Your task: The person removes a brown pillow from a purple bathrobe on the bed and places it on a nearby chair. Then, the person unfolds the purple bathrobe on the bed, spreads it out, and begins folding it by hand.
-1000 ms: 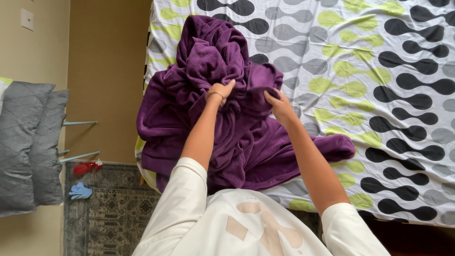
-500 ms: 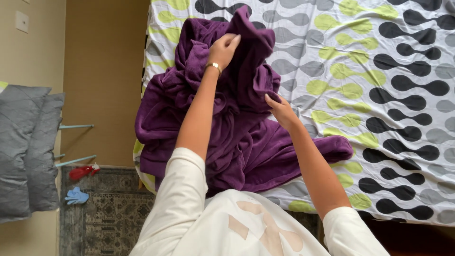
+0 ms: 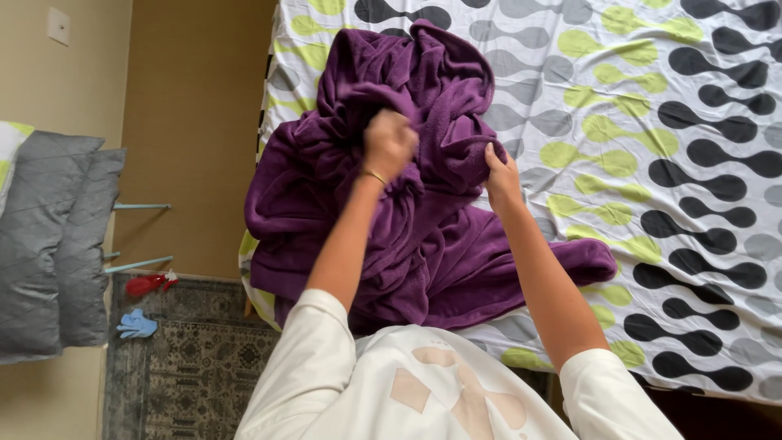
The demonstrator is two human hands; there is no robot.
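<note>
Head view: I see my left hand (image 3: 389, 143) with its grip pressed together on a bunch of the purple blanket (image 3: 407, 212), near the frame's centre. My right hand (image 3: 502, 178), at about three o'clock from the left, pinches a fold of the same blanket at its edge. The blanket lies heaped on the bed (image 3: 668, 163), over a patterned sheet. At nine o'clock grey pillows (image 3: 49, 244) stand; a patterned rug (image 3: 187, 358) lies at seven o'clock.
</note>
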